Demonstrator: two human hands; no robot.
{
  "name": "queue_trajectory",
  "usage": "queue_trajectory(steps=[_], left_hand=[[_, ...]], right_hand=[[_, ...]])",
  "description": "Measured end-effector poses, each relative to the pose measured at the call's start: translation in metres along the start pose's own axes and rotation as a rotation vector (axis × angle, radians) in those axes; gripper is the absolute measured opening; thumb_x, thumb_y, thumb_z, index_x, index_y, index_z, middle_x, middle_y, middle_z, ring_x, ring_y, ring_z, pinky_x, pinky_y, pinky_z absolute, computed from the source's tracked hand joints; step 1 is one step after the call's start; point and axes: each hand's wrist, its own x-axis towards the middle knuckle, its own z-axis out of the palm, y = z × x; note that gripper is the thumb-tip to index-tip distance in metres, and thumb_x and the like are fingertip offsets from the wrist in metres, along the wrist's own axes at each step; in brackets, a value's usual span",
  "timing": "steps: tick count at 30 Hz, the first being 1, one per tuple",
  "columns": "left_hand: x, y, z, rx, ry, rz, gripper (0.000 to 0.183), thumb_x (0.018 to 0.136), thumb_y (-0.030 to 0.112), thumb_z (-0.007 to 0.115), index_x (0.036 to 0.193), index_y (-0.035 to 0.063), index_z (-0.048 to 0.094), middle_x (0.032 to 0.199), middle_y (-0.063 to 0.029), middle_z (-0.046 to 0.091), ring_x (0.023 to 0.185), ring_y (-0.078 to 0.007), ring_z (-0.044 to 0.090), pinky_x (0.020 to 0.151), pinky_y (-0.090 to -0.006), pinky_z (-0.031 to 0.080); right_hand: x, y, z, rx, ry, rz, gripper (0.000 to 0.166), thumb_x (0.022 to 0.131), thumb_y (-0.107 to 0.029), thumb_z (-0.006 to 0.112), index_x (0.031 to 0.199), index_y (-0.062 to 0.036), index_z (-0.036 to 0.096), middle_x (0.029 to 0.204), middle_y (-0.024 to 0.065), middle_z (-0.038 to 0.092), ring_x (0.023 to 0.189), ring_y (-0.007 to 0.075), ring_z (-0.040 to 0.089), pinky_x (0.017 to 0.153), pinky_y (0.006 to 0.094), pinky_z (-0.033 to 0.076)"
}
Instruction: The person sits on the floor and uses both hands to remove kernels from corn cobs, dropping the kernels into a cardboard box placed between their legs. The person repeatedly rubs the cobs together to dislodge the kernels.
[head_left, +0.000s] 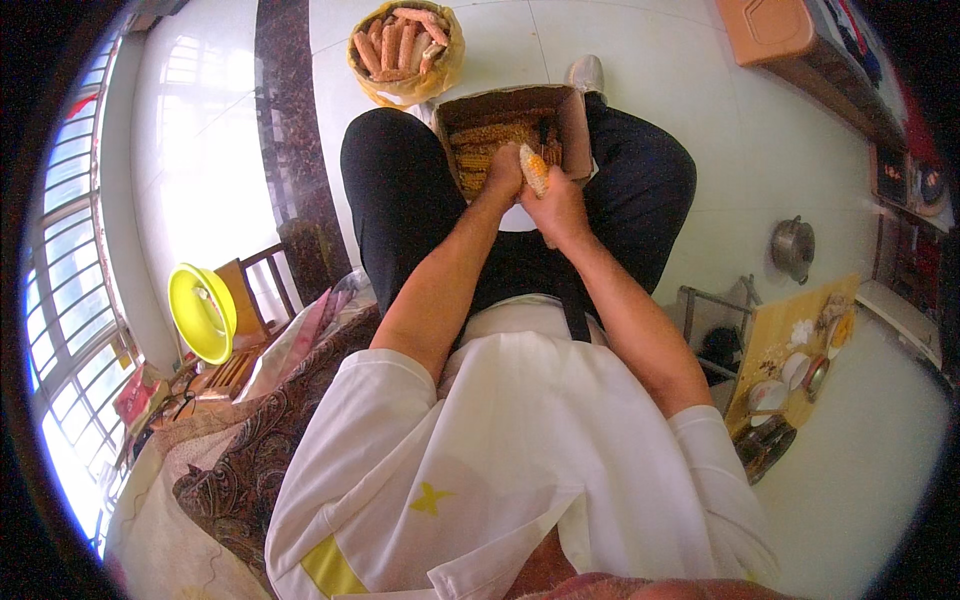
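Observation:
A partly shelled corn cob (535, 172), pale at its edge with orange kernels left on one side, is gripped in my right hand (556, 204). My left hand (507, 172) is close against the cob's left side, its fingers curled; whether it also grips the cob is unclear. Both hands are over the near side of an open cardboard box (576, 135) between my knees. Inside the box lie yellow corn cobs (474, 163) and loose kernels. A dark, slim tool (544, 133) stands at the box's right side, its lower part hidden.
Beyond the box, a yellow-lined basket (405, 91) holds bare corn cobs (390, 46). A lime-green basin (201, 313) is at the left. To the right are a metal pot (793, 249) on the tiled floor and a wooden table (750, 345) with bowls.

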Motion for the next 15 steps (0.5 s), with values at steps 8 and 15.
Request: queue_trajectory(steps=[8, 15], left_hand=[[-0.041, 0.051, 0.026, 0.169, 0.059, -0.021, 0.042, 0.095, 0.036, 0.040, 0.095, -0.0004, 0.060, 0.085, -0.0126, 0.061, 0.077, -0.0248, 0.059, 0.075, -0.0386, 0.046], [0.002, 0.001, -0.005, 0.143, 0.053, 0.038, 0.043, 0.096, 0.036, 0.041, 0.097, -0.0028, 0.059, 0.090, -0.0133, 0.063, 0.080, -0.0258, 0.060, 0.075, -0.0385, 0.047]], right_hand=[[0.002, 0.009, -0.001, 0.010, 0.000, 0.041, 0.034, 0.077, -0.022, 0.067, 0.094, 0.0044, 0.054, 0.082, 0.0281, 0.063, 0.080, 0.0429, 0.063, 0.068, 0.0473, 0.050], [0.001, 0.001, 0.004, -0.037, -0.016, 0.007, 0.034, 0.075, -0.023, 0.068, 0.093, 0.0035, 0.056, 0.083, 0.0272, 0.063, 0.079, 0.0423, 0.063, 0.068, 0.0464, 0.050]])
